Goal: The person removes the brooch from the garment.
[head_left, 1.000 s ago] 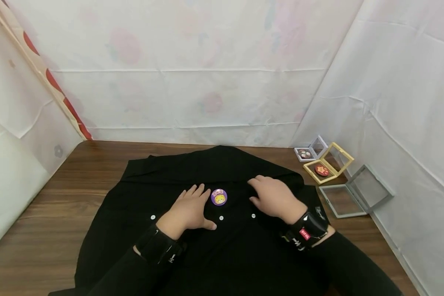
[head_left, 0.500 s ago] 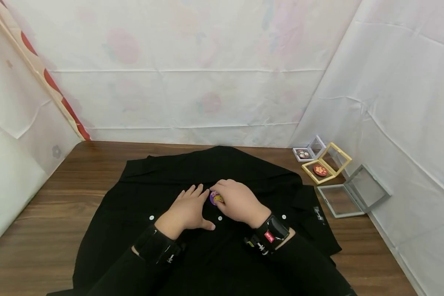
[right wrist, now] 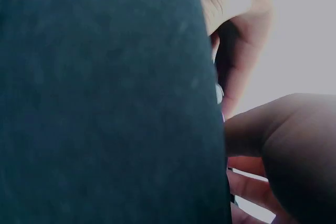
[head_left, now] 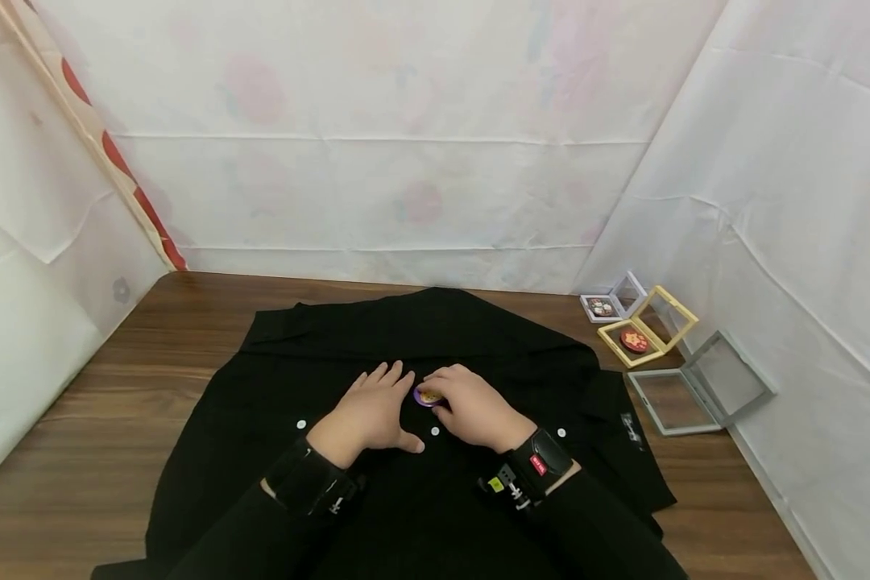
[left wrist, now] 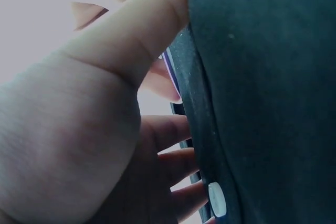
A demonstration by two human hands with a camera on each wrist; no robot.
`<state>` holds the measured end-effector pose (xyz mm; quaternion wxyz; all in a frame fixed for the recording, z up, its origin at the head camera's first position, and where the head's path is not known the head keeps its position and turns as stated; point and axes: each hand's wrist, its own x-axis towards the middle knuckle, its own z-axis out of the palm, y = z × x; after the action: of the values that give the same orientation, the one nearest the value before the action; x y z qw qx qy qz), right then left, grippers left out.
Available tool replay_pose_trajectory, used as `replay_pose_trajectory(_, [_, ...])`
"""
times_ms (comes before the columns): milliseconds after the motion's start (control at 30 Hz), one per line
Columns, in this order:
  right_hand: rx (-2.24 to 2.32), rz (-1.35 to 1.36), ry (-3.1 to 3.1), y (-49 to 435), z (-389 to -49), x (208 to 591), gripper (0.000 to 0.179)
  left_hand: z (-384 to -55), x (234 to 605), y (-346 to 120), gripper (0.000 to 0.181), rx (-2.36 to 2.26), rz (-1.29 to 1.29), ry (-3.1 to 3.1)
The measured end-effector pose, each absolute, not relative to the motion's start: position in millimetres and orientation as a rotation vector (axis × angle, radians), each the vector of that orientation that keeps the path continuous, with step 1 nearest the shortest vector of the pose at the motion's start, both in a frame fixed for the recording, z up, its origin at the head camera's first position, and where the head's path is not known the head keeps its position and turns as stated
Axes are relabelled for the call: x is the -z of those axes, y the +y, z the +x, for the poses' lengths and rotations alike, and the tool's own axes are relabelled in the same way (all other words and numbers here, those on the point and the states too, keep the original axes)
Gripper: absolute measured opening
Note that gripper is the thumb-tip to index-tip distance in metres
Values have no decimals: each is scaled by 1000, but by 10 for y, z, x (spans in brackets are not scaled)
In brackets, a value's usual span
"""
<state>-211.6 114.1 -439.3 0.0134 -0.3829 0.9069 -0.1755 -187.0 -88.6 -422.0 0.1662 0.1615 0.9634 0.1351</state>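
A black buttoned shirt (head_left: 420,322) lies spread on the wooden table. At its middle, my right hand (head_left: 474,407) pinches a round purple badge (head_left: 428,397) between thumb and fingers. The badge looks slightly tilted, and those fingers partly hide its printed picture. My left hand (head_left: 370,411) rests flat on the shirt just left of the badge, fingers spread. In the left wrist view the badge's purple edge (left wrist: 171,72) shows beyond the left thumb. The right wrist view is mostly filled by dark cloth (right wrist: 105,98), with the right hand (right wrist: 299,145) at its side.
Three hinged display cases stand raised at the right: a small lilac one (head_left: 592,316) and a yellow one (head_left: 612,351), each holding a round badge, and a larger grey one (head_left: 648,411). White printed sheets (head_left: 377,201) enclose the table (head_left: 80,435).
My right hand has come left from the shirt's right side to the badge and now pinches it, the badge tilting. The left hand stays in place.
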Motion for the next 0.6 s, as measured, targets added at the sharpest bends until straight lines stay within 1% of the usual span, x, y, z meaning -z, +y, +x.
replay_pose_trajectory(367, [569,-1170,2778,1217,-2166,4390,36,-1879,4200,-926,109,-405,498,2726])
replay_pose_trajectory(600, [533,-1178,2804,1218,-2152,4341,30,-1933,4204,-1045,106,-441,559,2663])
